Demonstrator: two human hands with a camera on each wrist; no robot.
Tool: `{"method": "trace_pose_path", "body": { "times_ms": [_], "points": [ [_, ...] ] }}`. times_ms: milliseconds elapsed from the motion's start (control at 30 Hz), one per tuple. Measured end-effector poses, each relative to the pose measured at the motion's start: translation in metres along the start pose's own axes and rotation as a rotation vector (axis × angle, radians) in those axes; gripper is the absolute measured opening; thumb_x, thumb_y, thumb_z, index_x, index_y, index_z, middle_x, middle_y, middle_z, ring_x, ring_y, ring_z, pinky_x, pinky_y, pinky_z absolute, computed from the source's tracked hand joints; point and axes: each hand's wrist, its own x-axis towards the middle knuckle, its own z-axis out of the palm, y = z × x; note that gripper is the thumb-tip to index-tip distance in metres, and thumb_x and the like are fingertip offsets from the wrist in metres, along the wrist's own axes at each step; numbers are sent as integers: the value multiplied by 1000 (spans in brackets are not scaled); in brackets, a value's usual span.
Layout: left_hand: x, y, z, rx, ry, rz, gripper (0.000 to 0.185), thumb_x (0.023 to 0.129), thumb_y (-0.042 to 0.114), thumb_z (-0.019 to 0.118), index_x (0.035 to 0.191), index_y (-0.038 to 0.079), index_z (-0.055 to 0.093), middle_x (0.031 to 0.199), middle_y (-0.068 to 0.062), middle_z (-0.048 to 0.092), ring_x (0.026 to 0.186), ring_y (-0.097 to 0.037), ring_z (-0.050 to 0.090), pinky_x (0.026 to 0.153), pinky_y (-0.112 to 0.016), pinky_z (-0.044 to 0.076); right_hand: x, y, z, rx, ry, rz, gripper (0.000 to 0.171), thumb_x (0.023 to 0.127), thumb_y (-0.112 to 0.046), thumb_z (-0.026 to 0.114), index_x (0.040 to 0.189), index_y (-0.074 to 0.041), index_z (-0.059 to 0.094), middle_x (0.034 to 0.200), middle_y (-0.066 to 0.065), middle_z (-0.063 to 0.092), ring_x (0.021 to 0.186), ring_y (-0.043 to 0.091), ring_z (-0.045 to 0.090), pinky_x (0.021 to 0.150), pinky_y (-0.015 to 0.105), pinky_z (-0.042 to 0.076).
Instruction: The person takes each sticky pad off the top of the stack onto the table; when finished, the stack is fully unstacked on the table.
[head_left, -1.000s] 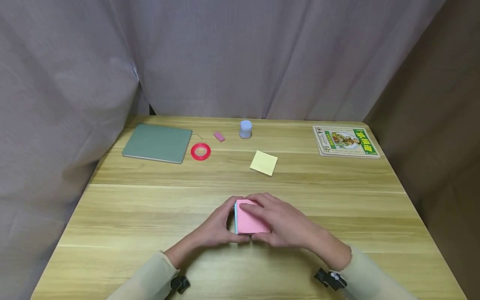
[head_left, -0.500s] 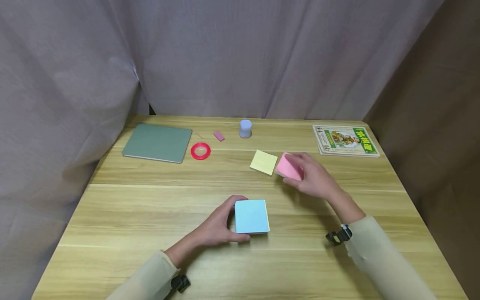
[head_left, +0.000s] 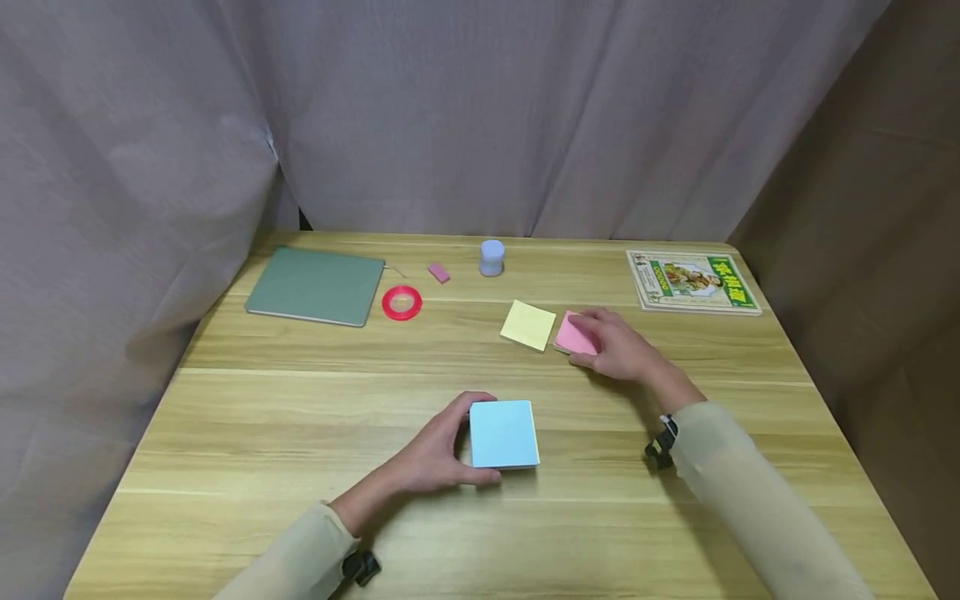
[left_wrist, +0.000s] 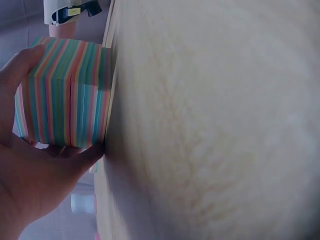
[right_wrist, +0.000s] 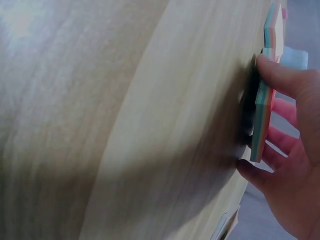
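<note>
My left hand [head_left: 431,454] grips a thick block of sticky notes [head_left: 504,433] with a light blue top sheet, near the middle of the table. In the left wrist view, the sides of this block show many coloured stripes, and thumb and fingers lie on opposite sides. Further back and to the right, my right hand [head_left: 618,348] holds a thin pad of sticky notes [head_left: 575,335] with a pink top. Striped edges of that pad [right_wrist: 262,112] appear in the right wrist view, with dark shadow beneath. A yellow-topped sticky note pad [head_left: 528,325] lies just left of it.
Along the back of the wooden table [head_left: 315,433] lie a green notebook [head_left: 315,286], a red tape roll [head_left: 402,303], a small pink eraser-like block [head_left: 438,272] and a pale blue cylinder [head_left: 492,257]. Illustrated booklets [head_left: 693,283] lie at the back right. Grey curtains [head_left: 450,117] hang behind.
My right hand has lifted the pink-topped pad off the block, uncovering the blue sheet, and carried it back and right, then lower beside the yellow pad. My left hand stays put.
</note>
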Motion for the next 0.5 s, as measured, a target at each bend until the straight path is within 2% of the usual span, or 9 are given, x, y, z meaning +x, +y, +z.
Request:
{"method": "trace_pose_path", "body": {
  "times_ms": [133,333,500],
  "points": [
    [0,1,-1,-2,-2,0,81,68,4,88,136,5,43,120,-3,57,109,-20,52,100,-44,40,1,1,1,-14,-8,-8,74,83,-29,78,144,-2,46,142,24,42,126,41,40,102,58,35],
    [0,-1,-1,15,7,27,80,68,4,88,135,4,43,119,-4,57,108,-19,53,98,-37,41,1,1,0,-29,-10,-17,74,84,-30,77,144,-1,46,141,25,42,125,41,40,102,57,36],
    [2,-23,4,22,16,41,83,67,8,90,136,11,43,119,0,57,107,-17,53,97,-35,41,-1,-13,-7,-77,-25,-14,74,87,-40,73,145,-4,45,146,25,37,132,43,34,104,63,32]
  ]
}}
